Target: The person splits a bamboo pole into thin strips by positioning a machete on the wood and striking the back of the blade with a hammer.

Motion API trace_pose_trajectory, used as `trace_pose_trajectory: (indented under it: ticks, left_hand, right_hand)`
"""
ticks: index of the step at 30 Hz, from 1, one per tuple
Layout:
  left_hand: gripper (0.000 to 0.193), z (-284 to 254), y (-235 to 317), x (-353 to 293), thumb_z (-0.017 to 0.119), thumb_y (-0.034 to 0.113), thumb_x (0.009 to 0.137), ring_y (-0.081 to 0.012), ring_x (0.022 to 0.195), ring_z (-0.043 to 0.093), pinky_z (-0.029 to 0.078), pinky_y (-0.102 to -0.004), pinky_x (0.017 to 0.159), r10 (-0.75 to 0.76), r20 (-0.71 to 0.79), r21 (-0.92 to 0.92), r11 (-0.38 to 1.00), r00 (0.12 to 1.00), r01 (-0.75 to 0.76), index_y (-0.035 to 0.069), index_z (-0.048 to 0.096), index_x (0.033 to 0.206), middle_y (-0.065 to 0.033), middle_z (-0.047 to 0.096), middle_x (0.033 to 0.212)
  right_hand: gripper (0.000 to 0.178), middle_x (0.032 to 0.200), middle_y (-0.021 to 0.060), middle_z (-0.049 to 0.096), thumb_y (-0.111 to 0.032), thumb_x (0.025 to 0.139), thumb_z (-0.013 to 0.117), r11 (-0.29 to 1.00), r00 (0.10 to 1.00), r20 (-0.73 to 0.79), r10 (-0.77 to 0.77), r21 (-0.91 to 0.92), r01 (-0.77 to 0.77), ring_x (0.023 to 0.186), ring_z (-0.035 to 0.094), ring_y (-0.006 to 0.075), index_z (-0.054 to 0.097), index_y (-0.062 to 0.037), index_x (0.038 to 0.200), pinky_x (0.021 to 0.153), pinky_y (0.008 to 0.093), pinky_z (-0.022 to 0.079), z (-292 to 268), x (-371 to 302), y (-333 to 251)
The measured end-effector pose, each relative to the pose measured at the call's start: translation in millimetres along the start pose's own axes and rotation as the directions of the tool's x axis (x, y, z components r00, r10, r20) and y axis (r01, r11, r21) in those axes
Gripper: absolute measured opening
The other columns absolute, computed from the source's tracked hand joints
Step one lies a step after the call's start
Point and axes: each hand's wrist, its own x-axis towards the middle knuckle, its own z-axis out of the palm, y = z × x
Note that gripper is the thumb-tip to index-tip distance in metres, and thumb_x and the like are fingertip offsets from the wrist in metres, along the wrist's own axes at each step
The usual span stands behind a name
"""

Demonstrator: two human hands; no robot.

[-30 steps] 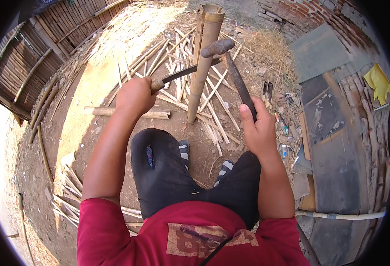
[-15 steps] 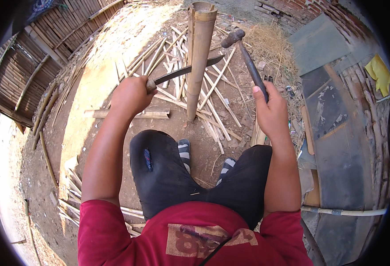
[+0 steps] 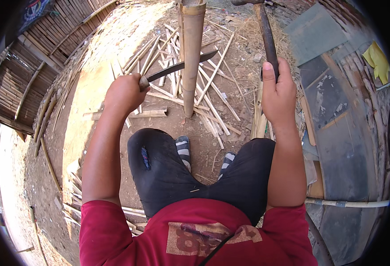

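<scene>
A thick bamboo pole (image 3: 192,48) stands upright on the dirt in front of me, with a lengthwise split along its left side. My left hand (image 3: 125,94) is closed round the wooden handle of a machete (image 3: 168,70). The dark blade lies in the split, and its tip comes out on the pole's right side. To the right of the pole, my right hand (image 3: 280,97) grips a hammer (image 3: 266,32) by its dark handle. The hammer is raised, its head partly cut off by the top edge of the view and apart from the blade.
Many split bamboo strips (image 3: 212,104) litter the ground behind and beside the pole. A short bamboo piece (image 3: 148,114) lies left of its foot. Dark flat sheets (image 3: 341,164) line the right side, with a yellow cloth-like piece (image 3: 377,62) there. A bamboo fence (image 3: 66,26) stands far left.
My right hand has lifted the hammer upward and slightly right, away from the pole. The blade has sunk a little lower against the pole, its angle nearly the same.
</scene>
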Motion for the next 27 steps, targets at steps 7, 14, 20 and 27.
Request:
trace_pose_trajectory:
  ticks: [7, 14, 20, 27]
  left_hand:
    - [0.033, 0, -6, -4, 0.076, 0.033, 0.089, -0.0394, 0.091, 0.072, 0.057, -0.0489, 0.084, 0.007, 0.009, 0.014, 1.0, 1.0, -0.007, 0.005, 0.074, 0.107, -0.0219, 0.074, 0.093]
    - [0.034, -5, 2, -1, 0.076, 0.033, 0.089, -0.0396, 0.091, 0.072, 0.057, -0.0491, 0.083, 0.015, 0.014, 0.019, 1.0, 1.0, -0.016, 0.004, 0.074, 0.106, -0.0219, 0.074, 0.093]
    - [0.033, -3, -3, -1, 0.077, 0.034, 0.089, -0.0391, 0.093, 0.072, 0.057, -0.0484, 0.084, -0.001, 0.005, 0.034, 0.999, 1.0, 0.001, 0.007, 0.074, 0.108, -0.0212, 0.075, 0.095]
    - [0.032, -4, 0, 0, 0.076, 0.035, 0.09, -0.0385, 0.092, 0.072, 0.057, -0.0481, 0.083, -0.007, -0.006, 0.045, 0.999, 1.0, 0.007, 0.006, 0.073, 0.103, -0.0201, 0.074, 0.093]
  right_hand:
    - [0.038, 0.08, 0.013, 0.068, -0.036, 0.106, 0.057, 0.978, 0.926, 0.316, 0.206, -0.049, -0.201, 0.072, 0.067, 0.0277, 0.064, -0.001, 0.12, 0.068, 0.0385, 0.05, -2, 10, 16]
    - [0.038, 0.074, 0.01, 0.064, -0.036, 0.107, 0.057, 0.99, 0.979, 0.164, 0.122, -0.09, -0.108, 0.065, 0.062, 0.0215, 0.063, -0.0006, 0.119, 0.064, 0.0381, 0.048, 15, -17, 30]
    - [0.034, 0.071, 0.0131, 0.064, -0.036, 0.107, 0.057, 0.996, 0.975, 0.204, 0.084, -0.005, -0.085, 0.064, 0.064, 0.0274, 0.061, -0.0039, 0.118, 0.062, 0.0373, 0.048, 2, -3, 22]
    - [0.04, 0.071, 0.0085, 0.062, -0.038, 0.105, 0.061, 0.988, 0.958, 0.242, 0.155, -0.056, -0.145, 0.064, 0.059, 0.0195, 0.061, -0.0019, 0.12, 0.063, 0.0367, 0.047, 30, -23, 52]
